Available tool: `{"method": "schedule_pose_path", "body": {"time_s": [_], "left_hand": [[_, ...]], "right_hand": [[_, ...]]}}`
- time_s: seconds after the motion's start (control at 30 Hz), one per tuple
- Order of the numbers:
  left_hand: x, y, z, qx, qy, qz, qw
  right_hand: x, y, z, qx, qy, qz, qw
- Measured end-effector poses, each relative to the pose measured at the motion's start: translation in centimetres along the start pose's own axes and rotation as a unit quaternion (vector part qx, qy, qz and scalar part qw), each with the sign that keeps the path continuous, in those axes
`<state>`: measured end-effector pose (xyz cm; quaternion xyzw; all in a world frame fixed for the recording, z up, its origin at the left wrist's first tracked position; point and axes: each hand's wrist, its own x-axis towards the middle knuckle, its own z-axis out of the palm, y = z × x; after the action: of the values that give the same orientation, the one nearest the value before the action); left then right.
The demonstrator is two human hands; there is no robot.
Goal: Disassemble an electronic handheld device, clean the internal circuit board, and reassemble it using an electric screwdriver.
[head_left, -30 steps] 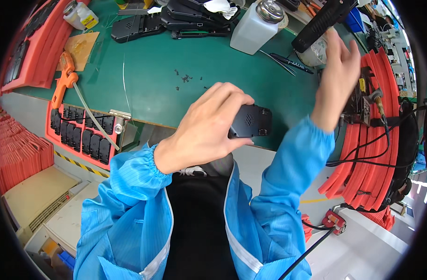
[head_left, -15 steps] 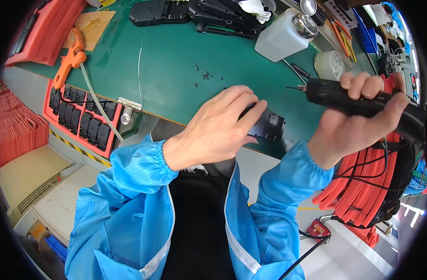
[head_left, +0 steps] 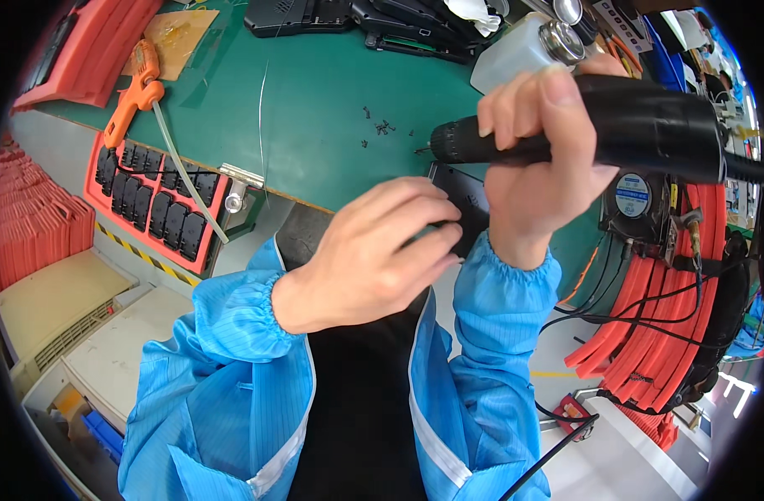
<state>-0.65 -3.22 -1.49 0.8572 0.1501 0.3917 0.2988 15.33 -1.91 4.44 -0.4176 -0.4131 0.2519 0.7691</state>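
Observation:
My right hand (head_left: 541,150) is wrapped round a thick black electric screwdriver (head_left: 649,125), held almost level with its bit toward the left. The bit's tip is above the green bench, near the far edge of a black plastic casing (head_left: 461,188); whether it touches anything I cannot tell. My left hand (head_left: 378,250) grips the near-left side of that casing at the bench's front edge, its fingers curled. The right wrist and left fingers hide much of the casing. Several tiny dark screws (head_left: 384,128) lie loose on the bench, left of the bit.
An orange glue gun (head_left: 134,100) lies at the left, above a red tray (head_left: 98,185) of black parts. Along the back are black device housings (head_left: 415,29) and a white bottle (head_left: 516,54). Red foam sheets (head_left: 649,326) and cables crowd the right.
My right hand has brought the screwdriver leftward, from the right side to over the casing, near the screws. The left hand stays on the casing. The whole view has shifted slightly.

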Motion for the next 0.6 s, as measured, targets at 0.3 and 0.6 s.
{"method": "schedule_pose_path", "body": {"time_s": [0.3, 0.6], "left_hand": [[1.3, -1.9, -0.9, 0.004, 0.117, -0.132, 0.984], [1.3, -2.0, -0.3, -0.04, 0.127, -0.137, 0.982]], "right_hand": [[-0.5, -3.8, -4.2, 0.177, -0.143, -0.077, 0.971], [-1.5, -5.0, -4.2, 0.181, -0.129, -0.081, 0.972]]}}
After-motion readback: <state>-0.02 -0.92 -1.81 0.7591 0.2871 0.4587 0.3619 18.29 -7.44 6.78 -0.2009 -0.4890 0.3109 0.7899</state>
